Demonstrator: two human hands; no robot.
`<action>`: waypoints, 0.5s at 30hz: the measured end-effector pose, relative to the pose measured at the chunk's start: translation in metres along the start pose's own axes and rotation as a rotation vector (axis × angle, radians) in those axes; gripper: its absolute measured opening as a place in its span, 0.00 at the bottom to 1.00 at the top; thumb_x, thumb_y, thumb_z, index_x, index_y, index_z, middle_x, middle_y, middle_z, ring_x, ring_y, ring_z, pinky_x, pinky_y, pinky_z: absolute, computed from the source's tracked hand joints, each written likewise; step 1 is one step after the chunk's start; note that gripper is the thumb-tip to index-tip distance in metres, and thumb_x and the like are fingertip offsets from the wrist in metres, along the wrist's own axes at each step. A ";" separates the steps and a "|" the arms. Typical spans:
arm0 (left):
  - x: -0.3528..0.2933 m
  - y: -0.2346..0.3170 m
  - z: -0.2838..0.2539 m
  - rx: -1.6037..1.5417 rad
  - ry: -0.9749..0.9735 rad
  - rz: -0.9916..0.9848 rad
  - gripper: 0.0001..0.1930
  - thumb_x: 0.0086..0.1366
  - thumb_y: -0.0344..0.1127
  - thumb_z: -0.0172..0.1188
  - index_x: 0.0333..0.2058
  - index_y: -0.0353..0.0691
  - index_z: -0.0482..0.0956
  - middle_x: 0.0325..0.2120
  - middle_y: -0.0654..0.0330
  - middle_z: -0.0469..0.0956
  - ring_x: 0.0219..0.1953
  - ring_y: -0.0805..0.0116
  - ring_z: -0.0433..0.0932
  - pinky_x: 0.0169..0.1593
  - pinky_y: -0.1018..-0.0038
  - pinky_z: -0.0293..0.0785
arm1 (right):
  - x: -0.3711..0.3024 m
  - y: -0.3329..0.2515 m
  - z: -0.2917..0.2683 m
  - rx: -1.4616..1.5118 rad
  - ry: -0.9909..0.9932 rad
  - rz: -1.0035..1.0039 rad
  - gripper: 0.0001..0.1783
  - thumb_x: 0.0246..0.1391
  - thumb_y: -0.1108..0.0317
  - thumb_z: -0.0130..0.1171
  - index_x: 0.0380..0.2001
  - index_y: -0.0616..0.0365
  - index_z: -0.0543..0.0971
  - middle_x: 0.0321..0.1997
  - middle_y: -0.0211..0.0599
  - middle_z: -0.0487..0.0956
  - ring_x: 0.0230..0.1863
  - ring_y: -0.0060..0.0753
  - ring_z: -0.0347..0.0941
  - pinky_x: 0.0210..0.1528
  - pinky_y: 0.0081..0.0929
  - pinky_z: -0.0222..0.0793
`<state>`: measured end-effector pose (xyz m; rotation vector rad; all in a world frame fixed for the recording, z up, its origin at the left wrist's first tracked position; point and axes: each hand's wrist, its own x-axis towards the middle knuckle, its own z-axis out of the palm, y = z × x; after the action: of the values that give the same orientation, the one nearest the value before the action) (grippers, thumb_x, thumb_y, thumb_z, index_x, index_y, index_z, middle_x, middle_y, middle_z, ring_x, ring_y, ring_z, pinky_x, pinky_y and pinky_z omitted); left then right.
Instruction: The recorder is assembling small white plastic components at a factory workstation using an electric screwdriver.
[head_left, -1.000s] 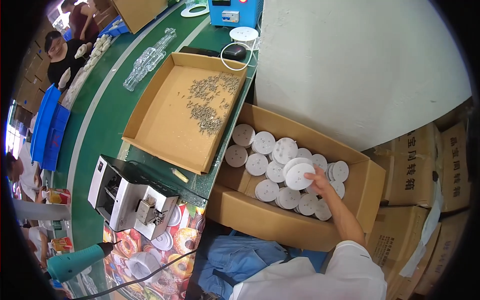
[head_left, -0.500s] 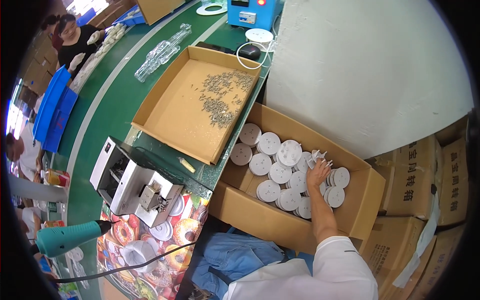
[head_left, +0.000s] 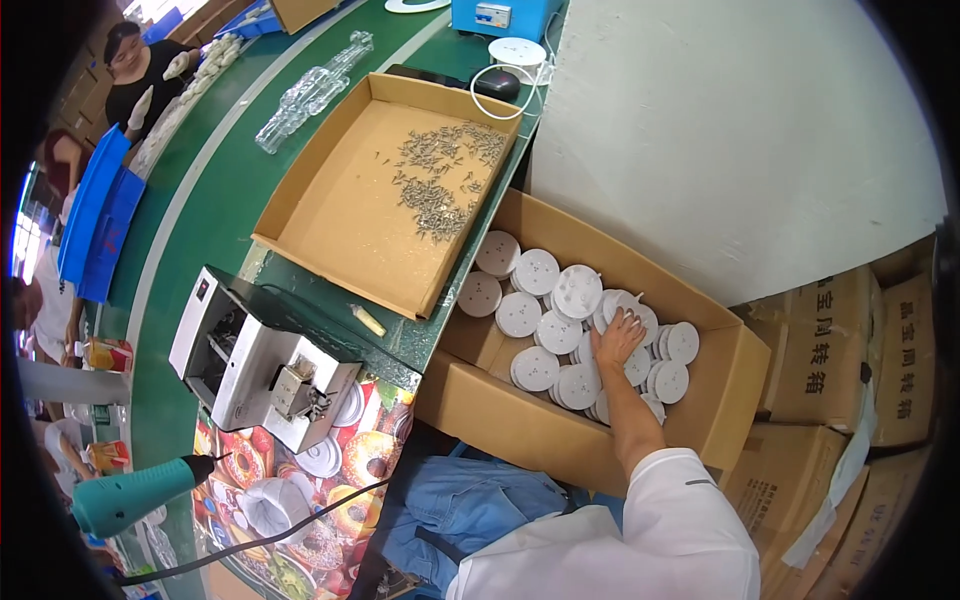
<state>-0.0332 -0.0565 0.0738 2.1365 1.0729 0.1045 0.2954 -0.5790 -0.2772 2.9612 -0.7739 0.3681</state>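
Observation:
My right hand (head_left: 620, 338) reaches into a large cardboard box (head_left: 520, 425), palm down. Its fingers are spread over a white round disc (head_left: 640, 312) that lies flat on a stack, and the fingertips touch its face. Around it stand several more stacks of white discs with small holes, such as a disc (head_left: 577, 291) just left of the hand and another disc (head_left: 668, 381) to its right. The hand and forearm hide part of the stacks beneath. My left hand is out of the picture.
A shallow cardboard tray (head_left: 330, 230) of loose screws lies on the green bench. Left of it are a white-and-black machine (head_left: 270, 375) and a hanging teal electric screwdriver (head_left: 135, 497). Brown cartons (head_left: 820, 340) stack at the right. A person (head_left: 145, 75) works across the bench.
The tilted white disc in my right hand now lies flat on a stack. My hand has moved slightly left and its fingers have spread. The view has shifted a little.

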 end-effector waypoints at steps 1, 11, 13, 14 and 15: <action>0.001 -0.001 0.000 -0.032 -0.008 -0.009 0.18 0.63 0.31 0.54 0.49 0.30 0.67 0.40 0.54 0.75 0.41 0.66 0.74 0.45 0.76 0.69 | -0.004 0.001 -0.004 -0.002 -0.002 0.008 0.36 0.36 0.59 0.65 0.51 0.53 0.65 0.54 0.47 0.63 0.55 0.53 0.58 0.60 0.51 0.49; 0.009 0.008 0.006 -0.021 0.003 -0.019 0.17 0.63 0.33 0.53 0.49 0.29 0.67 0.40 0.54 0.75 0.41 0.67 0.73 0.47 0.75 0.68 | -0.026 -0.005 -0.047 0.286 -0.053 -0.128 0.31 0.40 0.65 0.57 0.52 0.59 0.65 0.57 0.54 0.60 0.56 0.59 0.56 0.56 0.52 0.54; 0.012 0.011 0.007 0.001 0.001 -0.014 0.17 0.63 0.33 0.53 0.48 0.29 0.67 0.40 0.54 0.75 0.41 0.67 0.73 0.47 0.75 0.68 | -0.029 -0.005 -0.042 0.328 0.007 -0.131 0.29 0.39 0.68 0.56 0.50 0.60 0.67 0.55 0.54 0.63 0.56 0.57 0.58 0.55 0.50 0.57; 0.013 0.017 0.009 0.009 -0.007 -0.012 0.17 0.63 0.32 0.53 0.48 0.29 0.68 0.40 0.54 0.75 0.41 0.67 0.73 0.46 0.75 0.68 | -0.032 -0.005 -0.026 0.475 -0.091 -0.367 0.28 0.38 0.70 0.56 0.48 0.60 0.68 0.54 0.51 0.65 0.54 0.54 0.60 0.54 0.47 0.59; 0.012 0.022 0.011 0.022 -0.008 -0.016 0.17 0.63 0.32 0.53 0.48 0.29 0.68 0.40 0.53 0.75 0.41 0.66 0.73 0.46 0.75 0.68 | -0.036 -0.007 -0.014 0.626 -0.197 -0.610 0.26 0.37 0.73 0.56 0.46 0.61 0.69 0.52 0.48 0.68 0.53 0.52 0.62 0.53 0.44 0.61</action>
<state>-0.0068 -0.0622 0.0771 2.1464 1.0909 0.0772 0.2659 -0.5540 -0.2725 3.6226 0.3409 0.3153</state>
